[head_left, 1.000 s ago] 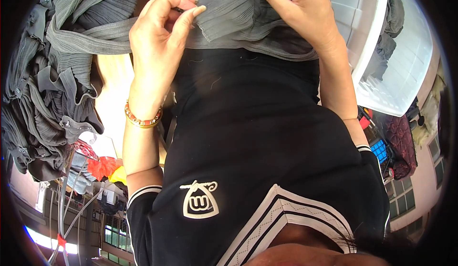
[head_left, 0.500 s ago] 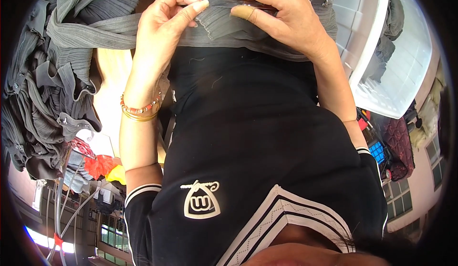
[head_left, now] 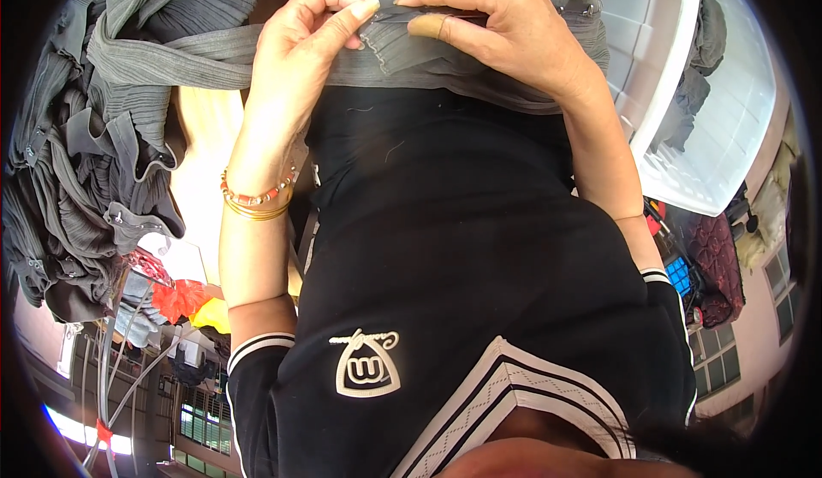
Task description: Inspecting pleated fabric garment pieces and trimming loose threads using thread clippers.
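A grey ribbed knit garment (head_left: 398,48) with a stitched, slightly wavy edge lies across my lap at the top of the head view. My left hand (head_left: 310,32), with a beaded bracelet and gold bangles at the wrist, pinches that edge between thumb and forefinger. Just to its right, my right hand (head_left: 505,28) is bent over the same cloth. A tan covering wraps the right thumb. Something thin and dark, partly shiny, shows between the right thumb and fingers; its kind is hard to make out.
More grey ribbed garments (head_left: 77,195) are heaped at the left, some with small metal fasteners. A white plastic basket (head_left: 664,75) stands at the right, beside grey cloth. Red (head_left: 178,300) and yellow bags hang at lower left near metal poles (head_left: 107,375).
Both hands stay at the garment's edge. The right fingertips have shifted slightly left, closer to the left hand, and the left hand sits a little further right.
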Action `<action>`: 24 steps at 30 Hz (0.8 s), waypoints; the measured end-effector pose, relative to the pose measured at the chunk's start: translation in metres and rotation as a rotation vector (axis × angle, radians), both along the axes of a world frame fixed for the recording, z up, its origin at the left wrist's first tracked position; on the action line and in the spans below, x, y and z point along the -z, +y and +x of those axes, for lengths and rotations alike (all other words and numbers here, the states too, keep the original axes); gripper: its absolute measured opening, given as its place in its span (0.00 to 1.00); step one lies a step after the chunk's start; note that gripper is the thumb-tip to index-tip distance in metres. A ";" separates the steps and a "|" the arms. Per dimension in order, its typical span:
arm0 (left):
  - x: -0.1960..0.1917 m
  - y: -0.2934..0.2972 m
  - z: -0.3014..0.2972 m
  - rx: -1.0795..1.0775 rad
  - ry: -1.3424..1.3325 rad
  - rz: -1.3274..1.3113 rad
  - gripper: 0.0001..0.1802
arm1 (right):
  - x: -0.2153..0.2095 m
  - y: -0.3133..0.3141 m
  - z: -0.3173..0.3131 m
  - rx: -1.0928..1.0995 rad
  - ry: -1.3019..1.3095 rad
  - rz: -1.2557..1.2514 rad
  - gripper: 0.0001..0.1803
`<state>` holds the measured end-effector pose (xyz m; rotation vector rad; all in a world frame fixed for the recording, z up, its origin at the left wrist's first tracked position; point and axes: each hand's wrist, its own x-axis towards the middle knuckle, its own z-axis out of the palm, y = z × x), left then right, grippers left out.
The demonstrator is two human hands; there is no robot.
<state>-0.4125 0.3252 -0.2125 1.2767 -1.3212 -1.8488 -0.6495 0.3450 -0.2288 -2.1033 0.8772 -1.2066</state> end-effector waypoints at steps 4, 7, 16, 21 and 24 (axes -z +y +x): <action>0.001 0.001 0.000 0.021 -0.007 -0.035 0.06 | -0.001 -0.001 0.001 0.002 0.033 -0.011 0.12; 0.002 0.002 -0.002 0.019 -0.015 -0.081 0.06 | -0.003 0.000 0.000 0.003 0.059 -0.011 0.11; -0.027 0.008 -0.014 0.086 -0.607 -0.640 0.08 | -0.061 0.017 -0.032 0.111 0.066 0.694 0.08; -0.027 0.010 -0.032 0.189 -0.636 -0.700 0.11 | -0.033 0.031 -0.043 0.025 0.159 0.488 0.09; -0.030 0.010 -0.049 0.231 -0.706 -0.652 0.12 | -0.027 0.038 -0.041 0.068 0.131 0.595 0.15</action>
